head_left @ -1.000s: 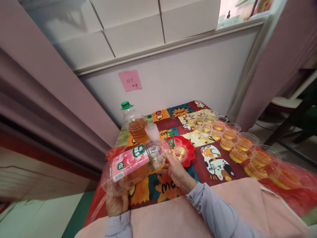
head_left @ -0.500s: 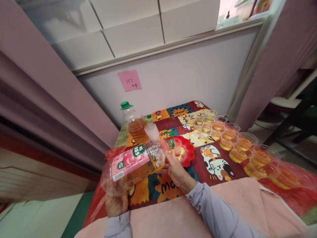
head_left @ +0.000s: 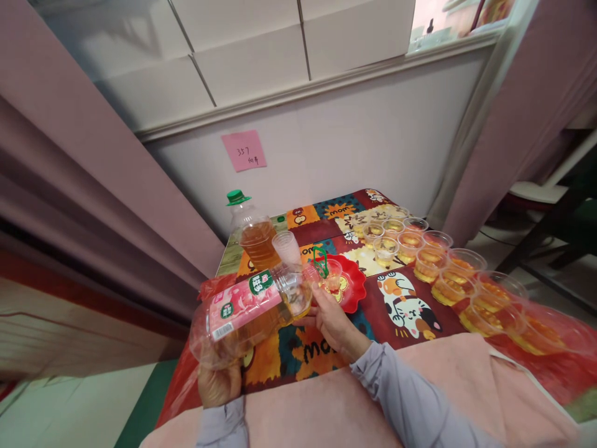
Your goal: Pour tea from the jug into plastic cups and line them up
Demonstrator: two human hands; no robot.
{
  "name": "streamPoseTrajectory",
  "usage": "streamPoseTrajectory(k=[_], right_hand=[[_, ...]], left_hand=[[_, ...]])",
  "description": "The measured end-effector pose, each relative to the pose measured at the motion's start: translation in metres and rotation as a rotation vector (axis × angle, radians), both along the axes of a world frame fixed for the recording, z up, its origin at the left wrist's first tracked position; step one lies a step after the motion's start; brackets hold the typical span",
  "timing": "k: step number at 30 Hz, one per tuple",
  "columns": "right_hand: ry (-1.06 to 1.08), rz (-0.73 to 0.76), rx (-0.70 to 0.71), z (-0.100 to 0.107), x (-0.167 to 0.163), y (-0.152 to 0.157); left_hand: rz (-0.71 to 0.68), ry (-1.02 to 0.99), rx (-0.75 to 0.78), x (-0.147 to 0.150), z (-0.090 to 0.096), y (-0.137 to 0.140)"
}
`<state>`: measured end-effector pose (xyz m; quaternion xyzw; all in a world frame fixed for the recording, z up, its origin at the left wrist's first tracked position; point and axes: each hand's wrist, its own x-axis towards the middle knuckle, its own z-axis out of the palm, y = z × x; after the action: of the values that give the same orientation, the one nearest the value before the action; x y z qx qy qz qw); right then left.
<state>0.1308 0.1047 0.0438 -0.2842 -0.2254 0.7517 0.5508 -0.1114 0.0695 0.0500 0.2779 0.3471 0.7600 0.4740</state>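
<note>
My left hand (head_left: 218,384) grips the base of a large clear bottle with a pink label (head_left: 247,309), tipped on its side with its mouth to the right. Amber liquid lies near its neck. My right hand (head_left: 332,322) holds a small clear cup (head_left: 332,275) at the bottle's mouth, over a red scalloped plate (head_left: 352,288). A green handle ring (head_left: 320,261) hangs at the neck.
A second bottle with a green cap (head_left: 252,231) stands upright behind, with a stack of empty cups (head_left: 286,248) beside it. Several filled cups (head_left: 438,264) sit in rows to the right on the patterned tablecloth (head_left: 405,308). The wall is close behind.
The bottle and the cup have barely shifted; the liquid has moved a little nearer to the neck.
</note>
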Motion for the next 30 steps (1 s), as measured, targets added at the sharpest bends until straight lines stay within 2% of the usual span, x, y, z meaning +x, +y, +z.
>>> streamPoseTrajectory(k=[10, 25, 30], right_hand=[[-0.012, -0.007, -0.01, 0.001, -0.001, 0.0], [-0.012, -0.002, -0.006, 0.002, 0.001, 0.002], [-0.016, 0.008, 0.008, 0.001, 0.001, 0.002]], left_hand=[[0.041, -0.055, -0.004, 0.005, -0.001, -0.003], [0.007, -0.143, -0.018, -0.003, -0.007, 0.0], [-0.021, -0.086, 0.003, -0.004, -0.007, -0.001]])
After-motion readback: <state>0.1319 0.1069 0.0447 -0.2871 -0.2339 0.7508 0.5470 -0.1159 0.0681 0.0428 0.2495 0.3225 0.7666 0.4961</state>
